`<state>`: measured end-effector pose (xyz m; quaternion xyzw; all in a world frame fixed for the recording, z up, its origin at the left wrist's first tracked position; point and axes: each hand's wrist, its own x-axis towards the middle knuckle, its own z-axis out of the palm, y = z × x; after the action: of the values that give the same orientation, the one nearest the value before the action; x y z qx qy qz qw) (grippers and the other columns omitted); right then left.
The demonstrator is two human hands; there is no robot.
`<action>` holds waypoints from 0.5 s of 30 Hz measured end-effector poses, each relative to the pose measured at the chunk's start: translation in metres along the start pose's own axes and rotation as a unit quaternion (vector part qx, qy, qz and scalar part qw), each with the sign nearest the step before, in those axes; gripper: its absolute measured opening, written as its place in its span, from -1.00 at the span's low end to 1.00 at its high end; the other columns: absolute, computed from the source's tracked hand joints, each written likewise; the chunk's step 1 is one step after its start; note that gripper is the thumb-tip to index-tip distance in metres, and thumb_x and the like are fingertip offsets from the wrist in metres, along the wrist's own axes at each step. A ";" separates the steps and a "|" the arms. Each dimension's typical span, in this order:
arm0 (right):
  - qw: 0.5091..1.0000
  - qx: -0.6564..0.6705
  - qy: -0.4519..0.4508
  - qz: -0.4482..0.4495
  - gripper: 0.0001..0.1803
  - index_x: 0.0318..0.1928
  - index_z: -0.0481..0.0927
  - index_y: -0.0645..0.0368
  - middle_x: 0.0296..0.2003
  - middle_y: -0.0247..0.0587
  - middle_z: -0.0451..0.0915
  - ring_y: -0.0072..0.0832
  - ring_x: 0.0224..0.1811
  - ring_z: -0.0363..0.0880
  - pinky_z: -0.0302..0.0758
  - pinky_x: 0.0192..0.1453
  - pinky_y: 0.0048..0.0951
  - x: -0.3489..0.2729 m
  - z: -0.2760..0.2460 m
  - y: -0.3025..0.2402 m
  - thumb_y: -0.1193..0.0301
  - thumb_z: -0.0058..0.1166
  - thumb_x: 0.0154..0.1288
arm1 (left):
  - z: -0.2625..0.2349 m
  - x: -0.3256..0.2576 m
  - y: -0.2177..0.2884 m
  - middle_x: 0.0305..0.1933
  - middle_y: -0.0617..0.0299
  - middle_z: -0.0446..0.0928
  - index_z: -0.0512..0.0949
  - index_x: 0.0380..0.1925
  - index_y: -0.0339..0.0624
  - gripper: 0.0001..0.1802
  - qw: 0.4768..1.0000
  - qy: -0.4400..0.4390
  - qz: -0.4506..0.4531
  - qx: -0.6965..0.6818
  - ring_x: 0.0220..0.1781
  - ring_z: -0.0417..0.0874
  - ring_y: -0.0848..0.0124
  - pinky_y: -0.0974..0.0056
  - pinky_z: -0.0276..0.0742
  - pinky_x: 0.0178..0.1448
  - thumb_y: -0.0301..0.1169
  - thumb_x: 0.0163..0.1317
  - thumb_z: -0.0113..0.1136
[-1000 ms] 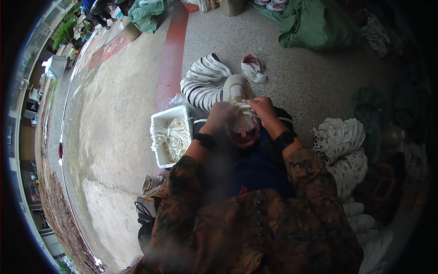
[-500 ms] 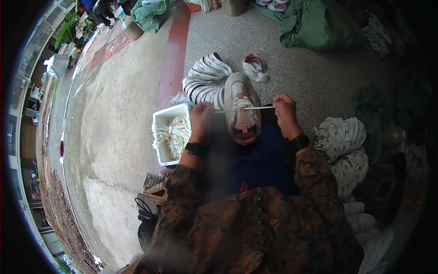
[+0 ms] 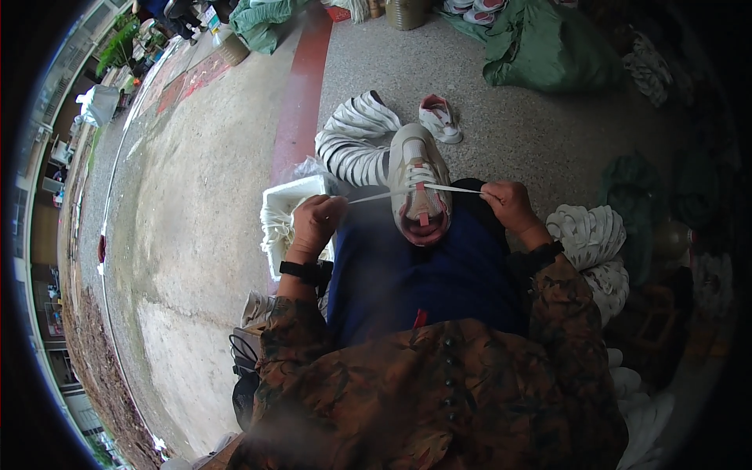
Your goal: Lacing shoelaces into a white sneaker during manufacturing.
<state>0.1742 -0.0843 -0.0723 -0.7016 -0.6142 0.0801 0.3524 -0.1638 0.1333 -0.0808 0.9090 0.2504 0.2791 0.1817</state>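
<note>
A beige sneaker (image 3: 409,145) with a pink tongue and lining rests at my knees, its toe pointing away from me. White shoelace runs through its upper eyelets and stretches out taut to both sides. My left hand (image 3: 319,219) is closed on one end of the shoelace (image 3: 371,197), left of the shoe. On the right, my right hand (image 3: 509,205) pinches the other end between thumb and fingers. Both hands are apart from the shoe itself. Dark blue cloth (image 3: 423,286) covers my lap beneath it.
Left of my knees stands a white foam box (image 3: 301,190) of white laces. Beyond the sneaker lie a curved row of nested shoe uppers (image 3: 356,133) and a single white-and-pink shoe (image 3: 440,119). Stacked uppers (image 3: 587,236) sit at my right. A green sack (image 3: 548,51) lies farther off.
My hands have moved farther apart and slightly nearer to me, drawing out more lace on both sides. The sneaker stays at my knees.
</note>
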 end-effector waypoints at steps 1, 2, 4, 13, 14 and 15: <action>1.000 0.000 0.000 -0.001 -0.84 -0.49 0.48 0.19 -0.58 -0.02 0.49 -0.03 -0.49 0.49 0.39 -0.44 -0.19 0.000 -0.002 -0.001 0.43 0.20 0.08 | -0.005 -0.003 -0.003 -0.56 0.20 0.52 0.61 -0.45 -0.10 -0.90 0.999 0.040 0.017 0.025 -0.48 0.58 0.18 0.16 0.47 -0.41 -0.41 -0.01 0.32; 0.999 -0.029 0.001 -0.013 -0.82 -0.51 0.45 0.19 -0.59 -0.03 0.47 -0.03 -0.50 0.49 0.38 -0.45 -0.16 -0.001 -0.007 -0.006 0.43 0.19 0.09 | -0.009 -0.003 0.000 -0.58 0.21 0.50 0.61 -0.42 -0.08 -0.83 0.998 0.051 0.018 0.030 -0.51 0.57 0.20 0.16 0.45 -0.44 -0.38 -0.05 0.36; 0.998 -0.059 0.003 -0.023 -0.80 -0.53 0.42 0.19 -0.61 -0.04 0.46 -0.03 -0.50 0.49 0.37 -0.46 -0.14 0.000 -0.013 -0.015 0.43 0.18 0.11 | -0.012 -0.003 0.011 -0.58 0.22 0.50 0.60 -0.39 -0.07 -0.82 0.999 0.035 0.013 0.029 -0.51 0.57 0.20 0.17 0.45 -0.44 -0.39 -0.05 0.37; 0.993 -0.106 -0.042 0.001 -0.78 -0.45 0.47 0.17 -0.54 -0.04 0.52 -0.03 -0.45 0.54 0.44 -0.35 -0.09 0.004 -0.014 -0.030 0.36 0.24 0.06 | -0.015 -0.013 0.025 -0.45 0.17 0.55 0.57 -0.38 -0.09 -0.81 0.993 -0.014 -0.091 0.081 -0.28 0.59 0.15 0.11 0.48 -0.23 -0.37 -0.03 0.35; 0.981 -0.141 -0.117 0.067 -0.77 -0.38 0.48 0.18 -0.48 -0.03 0.55 -0.04 -0.37 0.55 0.46 -0.25 -0.10 0.004 -0.012 -0.025 0.36 0.26 0.03 | -0.012 -0.012 0.024 -0.45 0.17 0.55 0.57 -0.38 -0.09 -0.81 0.992 -0.012 -0.091 0.082 -0.28 0.59 0.15 0.11 0.48 -0.23 -0.37 -0.03 0.35; 0.957 -0.175 -0.191 0.132 -0.73 -0.32 0.50 0.18 -0.42 -0.03 0.57 -0.05 -0.29 0.56 0.48 -0.16 -0.10 0.003 -0.010 -0.020 0.37 0.28 0.01 | -0.007 -0.010 0.024 -0.35 0.11 0.55 0.57 -0.33 -0.15 -0.75 0.992 -0.020 -0.093 0.088 -0.18 0.57 0.13 0.12 0.48 -0.14 -0.38 -0.04 0.36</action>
<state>0.1643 -0.0854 -0.0516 -0.7988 -0.5762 0.1499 0.0862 -0.1672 0.1097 -0.0683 0.8998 0.3534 0.2194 0.1314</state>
